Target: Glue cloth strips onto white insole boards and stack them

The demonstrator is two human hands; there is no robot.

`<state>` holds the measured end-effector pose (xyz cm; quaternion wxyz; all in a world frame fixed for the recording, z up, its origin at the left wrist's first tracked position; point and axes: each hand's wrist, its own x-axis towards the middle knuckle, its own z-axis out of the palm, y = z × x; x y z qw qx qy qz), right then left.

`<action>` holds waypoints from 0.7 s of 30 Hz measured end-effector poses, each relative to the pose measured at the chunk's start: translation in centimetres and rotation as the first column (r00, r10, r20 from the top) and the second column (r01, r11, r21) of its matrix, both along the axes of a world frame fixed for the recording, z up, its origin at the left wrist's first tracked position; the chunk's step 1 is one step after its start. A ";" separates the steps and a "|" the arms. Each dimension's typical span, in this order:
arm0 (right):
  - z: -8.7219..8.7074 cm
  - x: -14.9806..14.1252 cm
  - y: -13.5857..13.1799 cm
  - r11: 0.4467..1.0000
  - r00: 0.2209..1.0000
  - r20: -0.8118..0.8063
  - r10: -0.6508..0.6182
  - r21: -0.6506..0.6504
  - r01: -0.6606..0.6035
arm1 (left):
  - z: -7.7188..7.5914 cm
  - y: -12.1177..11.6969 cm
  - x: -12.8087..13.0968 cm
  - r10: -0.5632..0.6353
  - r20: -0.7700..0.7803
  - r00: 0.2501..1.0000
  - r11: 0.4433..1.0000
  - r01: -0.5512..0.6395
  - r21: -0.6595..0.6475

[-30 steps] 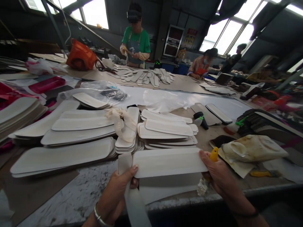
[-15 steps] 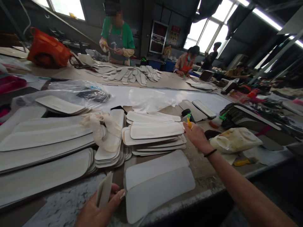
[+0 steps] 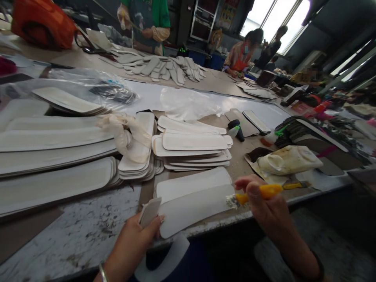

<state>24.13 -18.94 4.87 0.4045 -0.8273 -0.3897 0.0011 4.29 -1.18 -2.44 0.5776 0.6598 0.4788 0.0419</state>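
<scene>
Head view: the front grey panel (image 3: 196, 209) lies on the counter (image 3: 75, 225) along its near edge, overlapping a whiter panel (image 3: 195, 181) behind it. Left hand (image 3: 133, 241): fingers closed, pinching a small wad of pale strips (image 3: 150, 211) beside the front panel's left end; whether the thumb also bears on that panel cannot be told. A curved pale strip (image 3: 169, 262) hangs below the counter's near edge; its connection to the wad is hidden. Right hand (image 3: 267, 203): thumb and fingers pressed together around a yellow-handled brush (image 3: 272, 190), forefinger extended, the white-crusted bristles at the front panel's right end. Contact there cannot be confirmed.

Handling, as judged: the panel appears thin, light and fairly stiff, liable to flex if lifted by one end. Hold is best taken at both short ends, by the rims. The brush looks light and rigid; the bare handle gives the sound grip, as the crusted bristles may be tacky. Stacked white panels (image 3: 194, 142) stand behind, farther from the near edge.
</scene>
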 end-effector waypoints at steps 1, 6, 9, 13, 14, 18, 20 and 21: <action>0.0 -0.8 0.0 0.999 0.999 -0.049 -0.011 0.037 0.012 | 0.1 -0.2 0.1 0.017 0.017 1.000 0.998 -0.016 -0.062; -1.1 -1.9 0.4 0.948 0.906 -0.420 -0.050 0.266 0.175 | 0.7 -0.2 1.0 0.109 0.109 0.988 0.979 -0.088 -0.185; -1.8 -1.6 1.4 0.929 0.827 -0.561 0.039 0.325 0.177 | 0.6 0.3 1.5 0.137 0.119 0.983 0.976 -0.114 -0.186; -2.6 -2.3 3.2 0.943 0.766 -0.632 0.115 0.311 0.115 | 0.2 0.6 1.5 0.123 0.131 0.984 0.976 -0.096 -0.195; -2.8 -2.6 3.6 0.951 0.763 -0.633 0.129 0.298 0.086 | 0.2 0.7 1.5 0.112 0.135 0.984 0.977 -0.083 -0.198; -3.3 -4.0 5.2 0.967 0.749 -0.634 0.192 0.251 -0.035 | 0.5 1.0 1.3 0.051 0.151 0.987 0.980 -0.021 -0.198; -3.6 -4.4 5.7 0.968 0.741 -0.634 0.220 0.237 -0.084 | 0.6 1.2 1.2 0.022 0.162 0.986 0.982 0.010 -0.191; -3.7 -4.4 5.9 0.968 0.744 -0.630 0.223 0.230 -0.095 | 0.6 1.2 1.2 0.010 0.166 0.986 0.982 0.021 -0.188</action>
